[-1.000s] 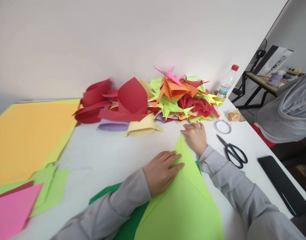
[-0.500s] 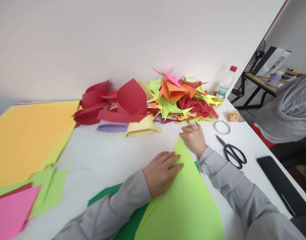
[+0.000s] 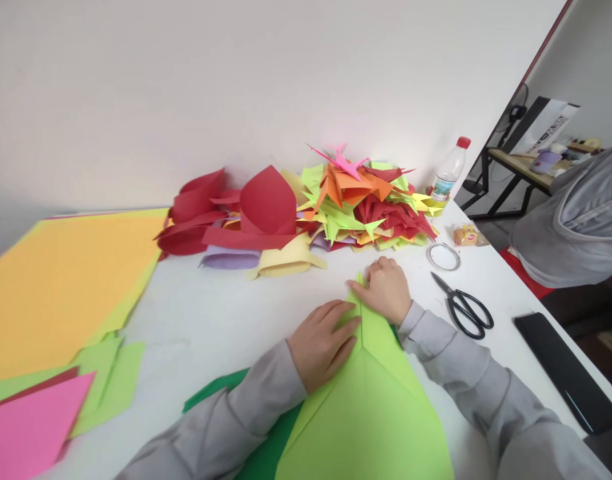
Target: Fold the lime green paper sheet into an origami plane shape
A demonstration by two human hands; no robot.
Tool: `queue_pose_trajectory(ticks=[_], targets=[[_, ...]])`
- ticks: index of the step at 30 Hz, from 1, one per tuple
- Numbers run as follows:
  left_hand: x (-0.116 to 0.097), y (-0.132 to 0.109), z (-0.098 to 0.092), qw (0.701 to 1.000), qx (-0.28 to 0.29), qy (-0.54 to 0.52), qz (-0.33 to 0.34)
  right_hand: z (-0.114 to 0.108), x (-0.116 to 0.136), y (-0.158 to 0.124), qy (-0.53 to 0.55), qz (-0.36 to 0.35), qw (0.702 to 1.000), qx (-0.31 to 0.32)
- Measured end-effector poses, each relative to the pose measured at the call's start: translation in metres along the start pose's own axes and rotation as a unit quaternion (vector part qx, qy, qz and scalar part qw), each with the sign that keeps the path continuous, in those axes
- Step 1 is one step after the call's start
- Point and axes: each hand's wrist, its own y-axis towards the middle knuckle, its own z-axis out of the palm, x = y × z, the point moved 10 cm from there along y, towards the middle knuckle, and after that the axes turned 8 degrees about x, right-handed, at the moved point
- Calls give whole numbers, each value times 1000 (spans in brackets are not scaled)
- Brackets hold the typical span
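Note:
A light green sheet of paper (image 3: 371, 413) lies before me, its edges folded in to a narrow point at the far end, with a crease down the middle. My left hand (image 3: 325, 343) rests flat on the left flap, fingers stretched towards the crease. At the tip, my right hand (image 3: 386, 290) has its fingers curled and its thumb laid on the paper near the crease. Its fingertips are partly hidden. Under the light green sheet and my left sleeve shows a dark green sheet (image 3: 271, 447).
Scissors (image 3: 463, 307), a tape roll (image 3: 443, 257), a wrapped snack (image 3: 467, 235) and a black phone (image 3: 566, 370) lie to the right. Behind are folded paper shapes (image 3: 356, 207), red paper pieces (image 3: 266, 207) and a bottle (image 3: 449, 173). Large yellow-orange sheets (image 3: 81, 287) and a pink sheet (image 3: 31, 427) lie left.
My right hand has moved from beyond the paper's tip back towards me, its thumb now on the paper. The flaps have come closer to the middle crease. My left hand stays nearly in place.

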Motion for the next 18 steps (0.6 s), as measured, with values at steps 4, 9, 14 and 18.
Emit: queue_pose_trajectory(ticks=[4,9,14,18], targets=[[1,-1,-2,999,-17,-31,-2,8,10,-4,46,1,998,38],[43,-7,-26,963,-128,-190,-141,26,8,-3,337,23,935,105],[92,-18,-4,769,-179,-530,-310,41,31,-11,620,18,759,197],[97,-19,16,674,-172,-629,-347,43,42,-19,629,-2,741,232]])
